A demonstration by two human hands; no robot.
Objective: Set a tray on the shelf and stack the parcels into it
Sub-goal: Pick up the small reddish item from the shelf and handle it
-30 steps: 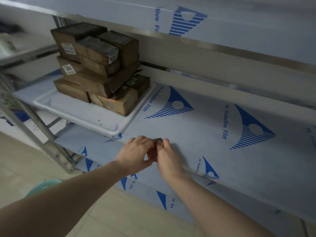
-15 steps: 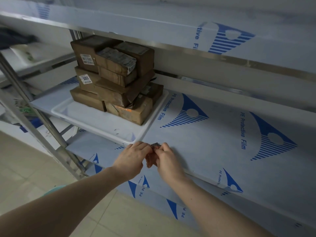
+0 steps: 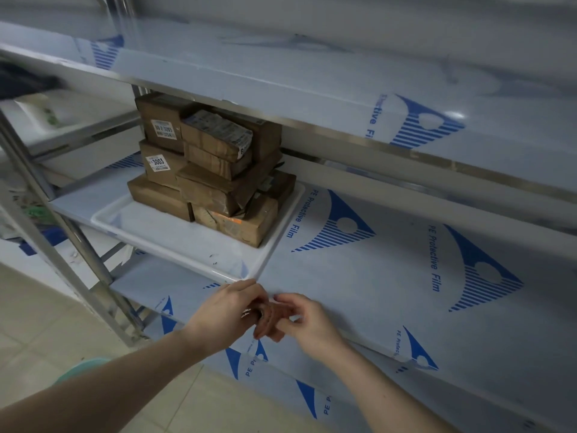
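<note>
Tray (image 3: 175, 245): white, shallow, raised rim, rounded corners, sitting flat on the middle shelf (image 3: 390, 276) at its left end, near corner right at the shelf's front edge. Parcels (image 3: 212, 170): brown paper/tape-wrapped blocks stacked about three layers high in the tray's back right part. Two on the left face carry white labels, one reads "3003". Bottom front parcel has orange print showing through the tape. Front left of the tray floor is bare.

Shelf is covered in pale blue film printed "PE Protective Film" with blue triangle logos; same film on the upper shelf (image 3: 281, 73) and the lower one.

Versus 0.5 s ago: stack and tray unchanged in arrangement, view has shifted so they sit further right and lower in frame. Hands have dropped slightly below the shelf edge; the small dark item pinched between them earlier no longer reads clearly.

Left hand (image 3: 228, 310): fingers curled inward, just under the tray's near corner, something small and glinting at its fingertips, can't identify it. Right hand (image 3: 303, 317): fingers loosely bent toward the left hand, motion-blurred; can't tell whether it grips anything. Top of the parcel stack is partly cut off by the upper shelf's front edge. Left background is blurred.
</note>
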